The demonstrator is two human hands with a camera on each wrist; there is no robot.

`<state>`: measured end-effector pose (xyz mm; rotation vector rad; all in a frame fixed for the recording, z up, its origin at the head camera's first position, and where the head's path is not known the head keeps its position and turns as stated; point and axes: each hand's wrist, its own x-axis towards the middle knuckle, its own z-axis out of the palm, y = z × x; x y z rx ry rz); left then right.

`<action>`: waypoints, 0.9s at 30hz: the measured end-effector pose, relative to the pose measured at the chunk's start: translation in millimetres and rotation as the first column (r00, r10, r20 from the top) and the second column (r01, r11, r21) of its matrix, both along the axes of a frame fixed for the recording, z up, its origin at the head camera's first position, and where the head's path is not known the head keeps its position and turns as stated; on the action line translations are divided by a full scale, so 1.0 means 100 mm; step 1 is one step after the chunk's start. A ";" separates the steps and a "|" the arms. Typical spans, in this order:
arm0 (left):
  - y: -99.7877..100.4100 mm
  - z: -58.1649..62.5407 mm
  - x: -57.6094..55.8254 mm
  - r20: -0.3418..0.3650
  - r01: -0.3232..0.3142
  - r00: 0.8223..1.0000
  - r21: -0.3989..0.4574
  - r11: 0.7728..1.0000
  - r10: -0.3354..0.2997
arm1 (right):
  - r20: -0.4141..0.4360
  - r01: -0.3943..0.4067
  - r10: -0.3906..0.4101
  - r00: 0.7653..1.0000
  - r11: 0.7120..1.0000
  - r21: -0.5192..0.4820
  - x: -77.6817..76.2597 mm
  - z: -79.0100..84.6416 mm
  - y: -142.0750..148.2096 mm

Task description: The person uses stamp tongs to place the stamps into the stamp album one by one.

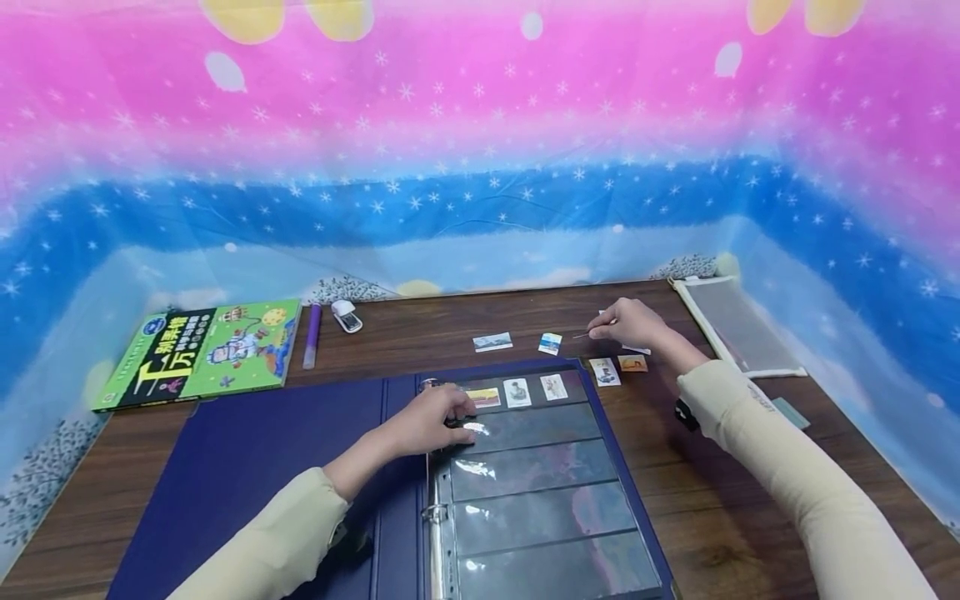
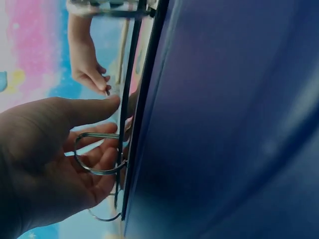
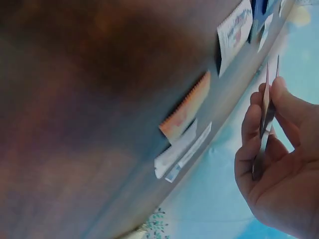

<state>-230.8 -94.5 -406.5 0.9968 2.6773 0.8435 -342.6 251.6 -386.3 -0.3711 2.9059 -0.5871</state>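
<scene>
My right hand (image 1: pixel 630 322) holds a pair of metal tweezers (image 3: pixel 267 114) above the table, their tips apart with nothing between them. Near it lie a blue and white stamp (image 1: pixel 550 343), a stamp with a small figure (image 1: pixel 605 372) and an orange stamp (image 1: pixel 633 363). My left hand (image 1: pixel 431 419) rests at the upper left of a black stock page (image 1: pixel 525 467), beside the binder's metal rings (image 2: pixel 97 153). In the page's top strip sit a red and yellow stamp (image 1: pixel 483 397), a grey-green stamp (image 1: pixel 517 392) and a pale stamp (image 1: pixel 554 387).
The open navy binder (image 1: pixel 292 467) covers the front of the wooden table. At the left are a green book (image 1: pixel 206 350), a purple pen (image 1: pixel 312 337) and a small white device (image 1: pixel 347 317). A mesh pouch (image 1: pixel 742 325) lies at the right. Another stamp (image 1: pixel 492 342) lies behind the binder.
</scene>
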 end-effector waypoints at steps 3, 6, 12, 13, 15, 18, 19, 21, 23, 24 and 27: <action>-0.04 0.00 0.03 -0.040 -0.017 0.999 -0.015 1.000 0.017 | 0.001 -0.002 0.002 1.000 0.999 0.043 -0.11 0.02 -0.05; -0.05 -0.01 0.05 -0.040 -0.032 0.999 -0.011 0.999 0.031 | 0.032 -0.018 0.016 0.999 0.998 0.056 -0.22 0.01 -0.08; -0.05 -0.01 0.07 -0.010 -0.065 0.998 -0.024 0.998 0.065 | 0.111 -0.103 0.095 0.989 0.993 0.063 -0.40 0.02 -0.15; -0.04 -0.01 0.08 -0.011 -0.068 0.998 -0.028 0.997 0.067 | 0.127 -0.115 0.106 0.986 0.991 0.064 -0.42 0.02 -0.15; -0.03 -0.01 0.08 -0.016 -0.068 0.998 -0.031 0.997 0.068 | 0.160 -0.137 0.126 0.979 0.989 0.060 -0.44 0.03 -0.18; -0.03 0.01 0.09 -0.020 -0.068 0.998 -0.033 0.997 0.068 | 0.196 -0.167 0.152 0.969 0.984 0.062 -0.48 0.05 -0.21; -0.02 0.01 0.09 -0.020 -0.068 0.998 -0.033 0.997 0.067 | 0.205 -0.171 0.156 0.966 0.983 0.060 -0.49 0.06 -0.22; -0.03 0.01 0.08 -0.015 -0.067 0.998 -0.032 0.997 0.067 | 0.225 -0.173 0.156 0.962 0.983 0.057 -0.52 0.07 -0.24; -0.03 0.01 0.08 -0.008 -0.068 0.998 -0.032 0.997 0.068 | 0.242 -0.170 0.152 0.958 0.984 0.051 -0.54 0.06 -0.25; -0.04 0.01 0.07 -0.005 -0.069 0.998 -0.034 0.997 0.069 | 0.249 -0.166 0.149 0.957 0.985 0.049 -0.55 0.06 -0.26; -0.05 -0.01 0.07 0.004 -0.072 0.997 -0.038 0.997 0.072 | 0.255 -0.157 0.140 0.957 0.986 0.048 -0.56 0.04 -0.28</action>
